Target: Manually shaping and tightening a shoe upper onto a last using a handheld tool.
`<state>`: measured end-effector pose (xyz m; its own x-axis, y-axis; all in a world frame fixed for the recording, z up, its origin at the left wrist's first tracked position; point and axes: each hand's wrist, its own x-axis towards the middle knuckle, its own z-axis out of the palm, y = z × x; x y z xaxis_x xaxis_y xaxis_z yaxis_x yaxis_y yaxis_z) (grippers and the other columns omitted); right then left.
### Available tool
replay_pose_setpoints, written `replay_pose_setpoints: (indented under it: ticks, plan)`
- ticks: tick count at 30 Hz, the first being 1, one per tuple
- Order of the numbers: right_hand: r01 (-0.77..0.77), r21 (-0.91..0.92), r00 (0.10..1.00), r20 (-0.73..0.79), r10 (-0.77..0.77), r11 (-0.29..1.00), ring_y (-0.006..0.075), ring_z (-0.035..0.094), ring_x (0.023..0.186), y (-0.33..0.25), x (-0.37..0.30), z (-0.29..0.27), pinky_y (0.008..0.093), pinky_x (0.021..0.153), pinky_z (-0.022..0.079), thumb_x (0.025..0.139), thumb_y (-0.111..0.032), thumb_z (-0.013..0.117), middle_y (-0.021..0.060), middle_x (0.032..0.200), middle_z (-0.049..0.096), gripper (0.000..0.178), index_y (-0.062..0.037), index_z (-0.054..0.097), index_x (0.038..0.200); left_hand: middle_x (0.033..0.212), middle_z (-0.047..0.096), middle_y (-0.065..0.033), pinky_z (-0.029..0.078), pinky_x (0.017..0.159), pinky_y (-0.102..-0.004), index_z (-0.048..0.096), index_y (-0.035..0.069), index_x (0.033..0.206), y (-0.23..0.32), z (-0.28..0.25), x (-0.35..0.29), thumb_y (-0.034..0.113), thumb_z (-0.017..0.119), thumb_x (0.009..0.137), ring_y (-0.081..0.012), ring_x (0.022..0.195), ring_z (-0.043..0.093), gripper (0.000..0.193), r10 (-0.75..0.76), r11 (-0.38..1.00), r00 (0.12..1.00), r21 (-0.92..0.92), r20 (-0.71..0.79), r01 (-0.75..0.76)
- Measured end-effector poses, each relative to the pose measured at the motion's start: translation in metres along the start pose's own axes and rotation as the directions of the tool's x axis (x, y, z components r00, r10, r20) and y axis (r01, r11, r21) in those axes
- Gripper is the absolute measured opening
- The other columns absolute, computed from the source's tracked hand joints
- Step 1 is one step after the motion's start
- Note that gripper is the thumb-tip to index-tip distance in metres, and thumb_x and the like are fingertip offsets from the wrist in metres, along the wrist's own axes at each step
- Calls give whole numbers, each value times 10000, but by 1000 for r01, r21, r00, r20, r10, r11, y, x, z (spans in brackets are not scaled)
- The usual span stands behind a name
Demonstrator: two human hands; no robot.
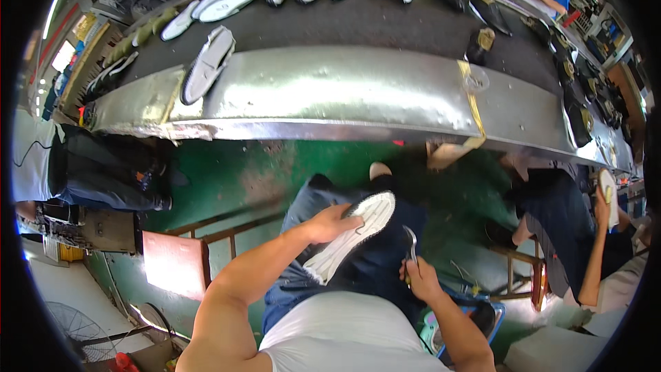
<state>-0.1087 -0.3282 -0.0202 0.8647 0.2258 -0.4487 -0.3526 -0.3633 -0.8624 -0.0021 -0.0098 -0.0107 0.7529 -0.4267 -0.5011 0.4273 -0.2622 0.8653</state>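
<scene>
My left hand (325,224) grips a white shoe (359,235) by its side, thumb lying across its pale underside. The shoe is tilted above my lap, one end up and to the right; a dark edge runs along its rim. To the right of it, my right hand (422,281) is closed around the handle of a hand tool with a curved metal head (411,240). The tool's head points up and stands apart from the shoe. My fingers hide most of the handle, so its exact kind is unclear.
Ahead runs a metal-edged bench (330,89) with a dark belt. A white shoe (208,65) lies at its left edge; more white and black shoes line the belt. A red-topped stool (175,262) stands left. Another person (585,234) sits right, holding a shoe; one stands left.
</scene>
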Motion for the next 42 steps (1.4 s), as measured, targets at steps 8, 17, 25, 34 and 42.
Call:
replay_pose_setpoints:
  ticks: [8,17,25,34,42]
  plan:
    - [-79,17,994,80,77,997,162,669,692,6,32,-11,304,634,528,1052,-344,469,100,795,691,409,36,613,1011,1149,681,-161,500,925,-362,572,-75,1293,268,-125,-18,479,674,923,-200,1017,632,674,283,934,910,303,-303,-190]
    - [-175,195,976,164,144,965,184,703,709,-1,58,-10,301,610,543,1065,-302,440,121,847,711,382,38,606,1013,1385,563,-204,352,1087,-567,469,-2,1396,387,-189,196,490,563,943,-364,1314,509,675,579,-11,750,917,-320,399]
    - [-297,415,950,224,220,860,250,690,773,-2,97,-24,362,719,571,1077,-243,400,170,920,680,371,84,573,1076,1403,561,-124,379,1072,-571,634,56,1267,352,-209,263,490,421,1006,-344,1390,422,549,464,75,859,976,-215,204]
    - [-464,386,878,317,358,797,258,710,767,-54,151,-39,335,628,561,1087,-321,340,168,913,693,451,60,581,1094,1653,-73,-205,243,1132,-662,478,279,1487,329,-411,289,747,692,717,-463,1509,8,926,197,927,157,236,-968,290]
    - [-452,441,890,168,423,775,153,578,546,-121,151,-33,274,489,436,1074,-345,394,84,687,639,434,-11,629,928,1618,136,-238,322,1138,-509,590,180,1393,325,-441,319,723,697,732,-428,1461,219,861,184,849,243,278,-953,450]
